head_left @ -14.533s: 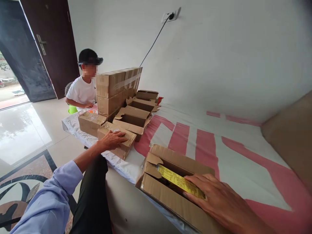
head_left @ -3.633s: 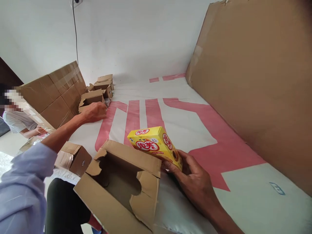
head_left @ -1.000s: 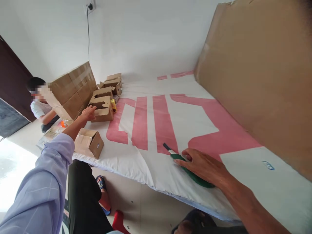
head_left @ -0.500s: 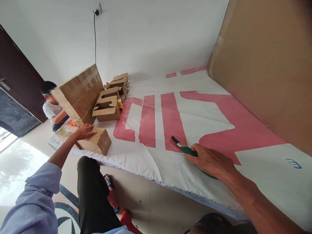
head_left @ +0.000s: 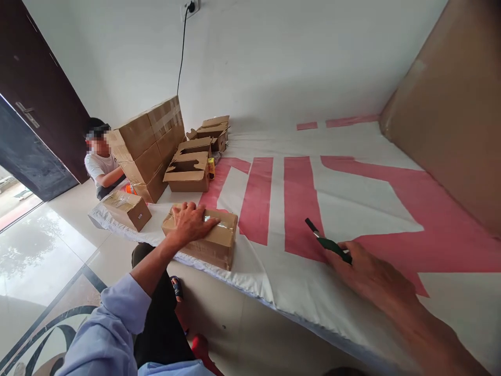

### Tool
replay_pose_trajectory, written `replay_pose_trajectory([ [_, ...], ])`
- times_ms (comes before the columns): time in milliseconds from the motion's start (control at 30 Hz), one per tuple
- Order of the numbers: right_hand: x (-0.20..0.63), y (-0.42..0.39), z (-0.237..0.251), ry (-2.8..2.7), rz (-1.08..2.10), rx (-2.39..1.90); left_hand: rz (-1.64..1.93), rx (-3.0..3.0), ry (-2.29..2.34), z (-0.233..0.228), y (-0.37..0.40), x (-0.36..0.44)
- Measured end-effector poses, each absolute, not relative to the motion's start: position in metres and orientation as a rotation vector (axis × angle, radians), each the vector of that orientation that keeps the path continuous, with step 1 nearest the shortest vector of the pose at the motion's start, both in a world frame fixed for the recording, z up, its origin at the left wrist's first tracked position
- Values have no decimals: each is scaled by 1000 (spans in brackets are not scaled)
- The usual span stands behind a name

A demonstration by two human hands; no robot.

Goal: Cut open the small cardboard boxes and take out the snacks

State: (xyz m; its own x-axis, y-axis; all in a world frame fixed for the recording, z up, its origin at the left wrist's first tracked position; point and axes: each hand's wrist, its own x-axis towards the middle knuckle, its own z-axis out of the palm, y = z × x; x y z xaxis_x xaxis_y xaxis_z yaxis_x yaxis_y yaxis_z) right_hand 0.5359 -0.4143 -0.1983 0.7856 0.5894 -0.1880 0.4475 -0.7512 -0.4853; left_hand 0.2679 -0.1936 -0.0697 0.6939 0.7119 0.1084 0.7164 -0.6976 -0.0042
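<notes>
My left hand lies over the top of a taped cardboard box near the edge of a cloth-covered surface. Its fingers reach towards the box's far side, and the thumb stretches along the top. In my right hand is a slim tool with a dark green handle, a silver collar and a black tip; its exact kind does not show. The tool points up and left above the red-and-white cloth. A second closed cardboard box sits left of my left hand.
Behind my left hand stand open cardboard boxes and a stack of taped cartons. A small yellow box lies beside them. Another person sits behind the stack. A large brown panel borders the right side.
My left hand and the box under it have moved right, apart from the other closed box. My right hand still grips the green-handled tool. The view has shifted left.
</notes>
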Motion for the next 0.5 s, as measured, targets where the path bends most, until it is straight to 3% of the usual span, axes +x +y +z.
replay_pose_trajectory([
  [233, 537, -423, -189, -800, 498, -2491, -629, -3152, -1076, -62, -190, 264],
  [500, 546, -423, -201, -843, 340, -2315, -1019, -3668, -1525, -86, -135, 196],
])
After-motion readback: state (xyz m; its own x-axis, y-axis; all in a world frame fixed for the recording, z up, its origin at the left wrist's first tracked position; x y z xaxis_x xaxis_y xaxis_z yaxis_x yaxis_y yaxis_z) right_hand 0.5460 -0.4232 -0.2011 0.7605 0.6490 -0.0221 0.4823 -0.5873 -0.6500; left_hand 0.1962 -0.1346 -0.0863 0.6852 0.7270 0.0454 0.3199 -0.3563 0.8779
